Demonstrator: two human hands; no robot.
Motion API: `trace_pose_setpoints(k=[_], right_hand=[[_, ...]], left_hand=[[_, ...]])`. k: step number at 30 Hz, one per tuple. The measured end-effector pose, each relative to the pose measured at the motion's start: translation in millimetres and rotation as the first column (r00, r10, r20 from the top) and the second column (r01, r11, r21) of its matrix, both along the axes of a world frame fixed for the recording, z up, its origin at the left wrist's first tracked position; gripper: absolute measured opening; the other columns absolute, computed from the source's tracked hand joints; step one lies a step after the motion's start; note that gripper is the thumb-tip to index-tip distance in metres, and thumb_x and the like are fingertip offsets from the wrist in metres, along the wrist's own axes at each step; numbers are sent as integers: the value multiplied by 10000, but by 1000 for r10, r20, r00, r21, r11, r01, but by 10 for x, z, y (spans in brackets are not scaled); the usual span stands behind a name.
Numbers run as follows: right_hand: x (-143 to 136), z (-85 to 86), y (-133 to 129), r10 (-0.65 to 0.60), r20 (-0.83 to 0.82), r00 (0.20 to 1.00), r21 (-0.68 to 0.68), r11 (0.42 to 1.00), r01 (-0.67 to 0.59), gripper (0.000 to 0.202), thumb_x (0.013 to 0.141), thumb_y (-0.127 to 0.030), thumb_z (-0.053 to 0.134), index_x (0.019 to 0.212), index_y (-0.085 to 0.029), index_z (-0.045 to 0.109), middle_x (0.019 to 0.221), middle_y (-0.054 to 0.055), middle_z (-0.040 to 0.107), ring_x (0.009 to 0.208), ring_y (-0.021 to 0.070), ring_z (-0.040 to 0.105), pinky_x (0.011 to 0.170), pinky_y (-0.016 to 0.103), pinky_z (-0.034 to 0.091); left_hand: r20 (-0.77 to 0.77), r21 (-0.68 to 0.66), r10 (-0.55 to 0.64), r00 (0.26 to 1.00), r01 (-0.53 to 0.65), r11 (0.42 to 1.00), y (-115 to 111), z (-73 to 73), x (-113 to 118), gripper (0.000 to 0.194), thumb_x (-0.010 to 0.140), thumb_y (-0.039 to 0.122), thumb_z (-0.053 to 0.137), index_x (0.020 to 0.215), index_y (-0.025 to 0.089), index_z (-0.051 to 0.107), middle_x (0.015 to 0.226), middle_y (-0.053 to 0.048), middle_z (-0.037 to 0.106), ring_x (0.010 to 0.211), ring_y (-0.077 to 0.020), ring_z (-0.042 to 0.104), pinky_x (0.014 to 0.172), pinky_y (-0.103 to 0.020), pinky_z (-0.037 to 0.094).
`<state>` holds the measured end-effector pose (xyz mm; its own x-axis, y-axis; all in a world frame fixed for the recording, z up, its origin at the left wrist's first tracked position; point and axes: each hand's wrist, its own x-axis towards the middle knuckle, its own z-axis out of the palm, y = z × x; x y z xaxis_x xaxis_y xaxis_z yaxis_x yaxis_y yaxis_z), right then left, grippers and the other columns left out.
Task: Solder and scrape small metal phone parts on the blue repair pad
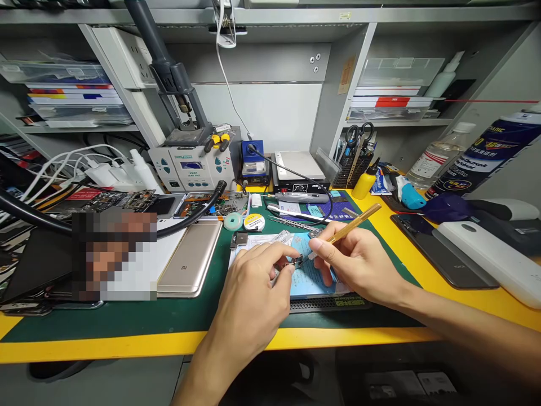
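Observation:
Over a light blue pad (306, 285) in the middle of the desk, my left hand (257, 282) pinches a small dark part (297, 261) between thumb and fingertips. The part is too small to make out in detail. My right hand (359, 262) grips a gold pen-like tool (354, 224) with its thumb and fingers, the tool slanting up to the right. Its lower tip points toward the small part; whether they touch is unclear. A small dark chip-like piece (241, 239) lies at the pad's upper left.
A gold phone (190, 259) lies on the green mat (169, 321) at left, near a hot-air station (194, 166) and its thick black hose (186, 221). Tweezers (291, 224), a yellow bottle (366, 180) and a dark phone (443, 251) sit behind and to the right.

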<state>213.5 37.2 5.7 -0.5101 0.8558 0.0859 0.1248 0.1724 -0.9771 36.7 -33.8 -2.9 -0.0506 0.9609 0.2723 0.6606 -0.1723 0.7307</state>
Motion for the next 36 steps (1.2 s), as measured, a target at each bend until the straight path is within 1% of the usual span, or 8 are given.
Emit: trace_pose_setpoints(k=[4,12,18,25,31,36], right_hand=[[-11,-4,-2,-1,-5,1000,5,1000,1,299,880,-392,717,752,-199,527,564,-55,597,411,99,575,405,203,425],[3,-20,0,21,27,999,82,996,-24,293,912,-387,671,730,-188,557,634,-40,563,447,98,565,449,232,463],[7,-63,5,36,27,999,95,995,-39,291,922,-386,654,731,-181,577,654,-32,554,471,100,555,431,230,449],[11,-53,-1,4,-18,1000,89,996,-3,313,949,-425,607,751,-197,522,603,-47,557,427,95,550,425,228,460],[7,-46,0,8,1,1000,105,994,-8,310,948,-412,610,742,-193,535,627,-42,550,443,97,549,430,234,466],[18,-75,-9,19,25,1000,126,992,-22,273,939,-375,632,751,-195,550,649,-35,554,463,104,548,432,238,451]], left_hand=[[5,7,-2,1000,2,1000,2,3,6,243,874,109,592,976,309,684,811,65,642,725,-131,537,720,-287,392],[18,7,-1,1000,1,1000,6,6,-1,251,867,101,602,984,297,705,816,67,654,717,-123,537,723,-281,397],[21,3,1,1000,-1,1000,-11,-5,2,267,871,110,609,1023,307,708,851,68,669,743,-125,548,741,-281,402],[13,15,8,1000,-8,1000,-9,-14,10,279,873,107,604,1030,312,707,822,68,652,712,-126,524,729,-287,396],[14,31,4,1000,-4,1000,-10,-14,7,284,875,103,603,1026,319,708,841,69,658,737,-130,531,747,-295,390],[8,38,-3,1000,2,999,-5,-21,9,286,873,105,609,1019,330,708,845,74,662,745,-132,538,760,-301,386]])
